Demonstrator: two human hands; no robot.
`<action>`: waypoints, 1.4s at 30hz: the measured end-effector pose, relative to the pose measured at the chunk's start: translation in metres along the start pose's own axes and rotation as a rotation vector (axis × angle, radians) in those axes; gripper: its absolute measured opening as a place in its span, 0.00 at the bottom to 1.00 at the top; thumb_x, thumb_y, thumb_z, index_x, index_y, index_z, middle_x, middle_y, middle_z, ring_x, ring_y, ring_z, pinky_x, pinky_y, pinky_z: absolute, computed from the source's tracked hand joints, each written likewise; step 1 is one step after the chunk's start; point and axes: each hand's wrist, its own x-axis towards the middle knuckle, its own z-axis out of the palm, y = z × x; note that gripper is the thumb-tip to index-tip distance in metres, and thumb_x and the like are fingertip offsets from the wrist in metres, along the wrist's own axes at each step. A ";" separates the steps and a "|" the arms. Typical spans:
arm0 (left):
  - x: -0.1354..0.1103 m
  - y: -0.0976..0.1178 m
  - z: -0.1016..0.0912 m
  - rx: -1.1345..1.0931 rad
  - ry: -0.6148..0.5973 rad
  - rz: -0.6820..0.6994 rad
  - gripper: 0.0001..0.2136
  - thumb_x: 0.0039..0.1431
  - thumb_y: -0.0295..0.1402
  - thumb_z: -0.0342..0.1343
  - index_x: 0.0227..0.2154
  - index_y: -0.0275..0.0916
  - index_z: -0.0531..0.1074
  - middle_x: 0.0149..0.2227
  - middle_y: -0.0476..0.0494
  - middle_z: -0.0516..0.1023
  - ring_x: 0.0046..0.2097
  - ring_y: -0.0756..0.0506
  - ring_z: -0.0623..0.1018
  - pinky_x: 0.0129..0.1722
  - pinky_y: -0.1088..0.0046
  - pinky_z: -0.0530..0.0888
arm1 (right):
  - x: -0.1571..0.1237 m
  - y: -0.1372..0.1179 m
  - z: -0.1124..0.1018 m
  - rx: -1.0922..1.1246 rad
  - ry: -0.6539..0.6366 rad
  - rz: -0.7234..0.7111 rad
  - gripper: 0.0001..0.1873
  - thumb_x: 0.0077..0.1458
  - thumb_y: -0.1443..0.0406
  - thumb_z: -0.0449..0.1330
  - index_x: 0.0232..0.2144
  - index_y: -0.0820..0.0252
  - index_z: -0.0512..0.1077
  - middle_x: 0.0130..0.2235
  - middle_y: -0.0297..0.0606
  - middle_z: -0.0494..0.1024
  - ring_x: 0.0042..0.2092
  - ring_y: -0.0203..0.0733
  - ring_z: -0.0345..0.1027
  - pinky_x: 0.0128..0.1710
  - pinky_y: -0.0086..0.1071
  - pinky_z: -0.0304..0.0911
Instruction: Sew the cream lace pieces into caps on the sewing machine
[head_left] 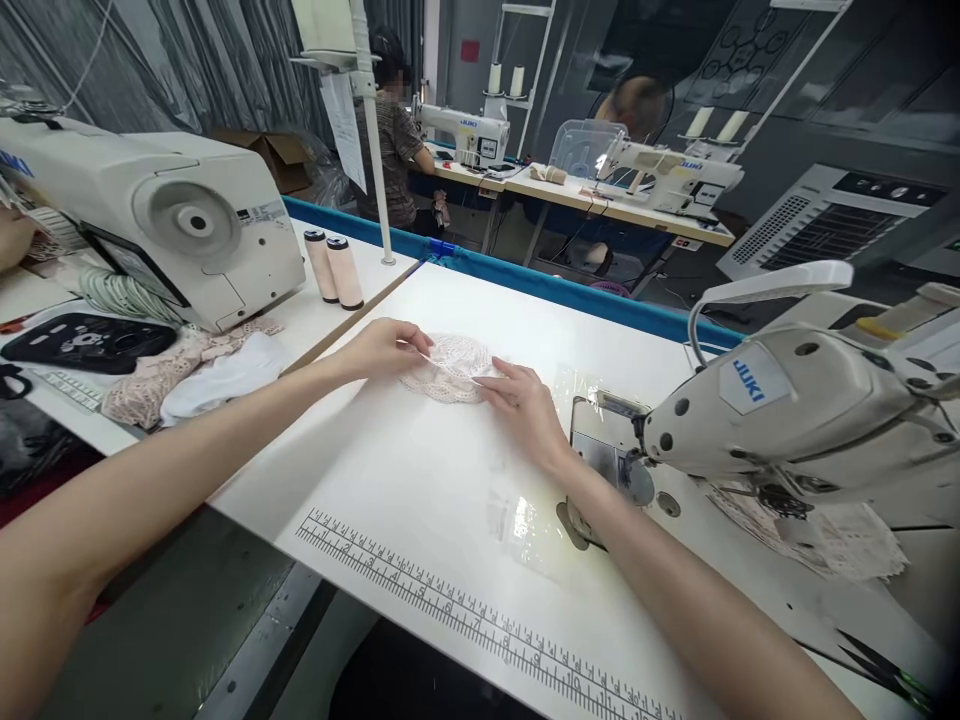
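Lace piece point(456, 356) on white tabletop point(367, 450), between hands; left hand point(385, 347) pinching one edge, right hand point(529, 405) opposite; to my eye light, limp, snag-prone, best held by outer edges

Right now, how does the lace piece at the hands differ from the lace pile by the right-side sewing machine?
The left hand and right hand touch the lace piece; neither touches the lace pile. The lace piece is whiter on top; the lace pile looks pinker. Both are pale, patterned fabric.
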 end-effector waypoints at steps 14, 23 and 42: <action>-0.029 0.000 -0.001 0.008 0.011 0.050 0.10 0.50 0.42 0.62 0.28 0.39 0.76 0.47 0.41 0.79 0.50 0.41 0.77 0.53 0.63 0.71 | -0.004 -0.010 0.005 -0.057 -0.015 0.013 0.15 0.60 0.68 0.58 0.46 0.48 0.78 0.58 0.38 0.72 0.56 0.49 0.63 0.53 0.49 0.65; -0.036 -0.007 0.001 0.135 0.014 0.123 0.10 0.54 0.43 0.60 0.29 0.42 0.77 0.48 0.44 0.78 0.49 0.41 0.77 0.53 0.64 0.69 | 0.003 -0.016 0.000 -0.031 -0.044 0.056 0.12 0.58 0.68 0.59 0.41 0.50 0.80 0.58 0.38 0.72 0.58 0.48 0.62 0.57 0.48 0.62; -0.054 -0.003 0.020 0.552 -0.260 0.221 0.26 0.66 0.53 0.43 0.64 0.53 0.57 0.70 0.47 0.50 0.69 0.37 0.56 0.65 0.51 0.57 | -0.020 -0.012 -0.016 -0.316 -0.393 0.085 0.33 0.66 0.48 0.46 0.68 0.51 0.49 0.70 0.40 0.48 0.71 0.51 0.34 0.68 0.52 0.34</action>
